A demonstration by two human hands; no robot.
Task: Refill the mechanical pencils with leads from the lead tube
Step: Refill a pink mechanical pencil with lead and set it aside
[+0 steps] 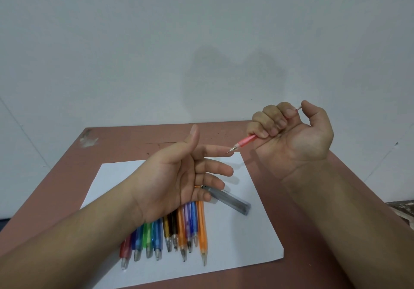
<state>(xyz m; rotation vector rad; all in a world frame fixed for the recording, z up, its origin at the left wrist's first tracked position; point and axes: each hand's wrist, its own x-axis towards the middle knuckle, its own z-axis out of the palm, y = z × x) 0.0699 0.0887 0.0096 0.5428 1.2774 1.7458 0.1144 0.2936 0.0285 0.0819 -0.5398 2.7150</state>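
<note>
1. Gripping a pink mechanical pencil (pixel 246 141), the right hand (pixel 291 136) is raised above the desk (pixel 302 232), palm toward the camera; four fingers (pixel 266 120) curl round the barrel, thumb bent over the top end by the push button.
2. Pencil runs diagonally through the fist: tip sticks out below the little finger, pointing down-left; button end just shows between index finger and thumb.
3. Pencil tip sits right at the left index fingertip (pixel 225 148); touching or just short, can't tell.
4. Left hand (pixel 179 176) is open, palm up, thumb raised, fingers stretched toward the right hand, holding nothing.
5. Lead tube (pixel 233 201), grey and see-thru, lies on the white paper sheet (pixel 246 239) under/beyond the left fingers, slanting down-right; dark cap end is near the left little finger, apart from both hands.
6. Row of coloured mechanical pencils (pixel 179 230) (red, blue, green, blue, brown, orange, purple, blue, orange) lies on the paper w/ tips toward the camera; upper ends hidden under the left palm and wrist.
7. Paper lies on the reddish-brown desk, which stands against a pale wall (pixel 201 42).
</note>
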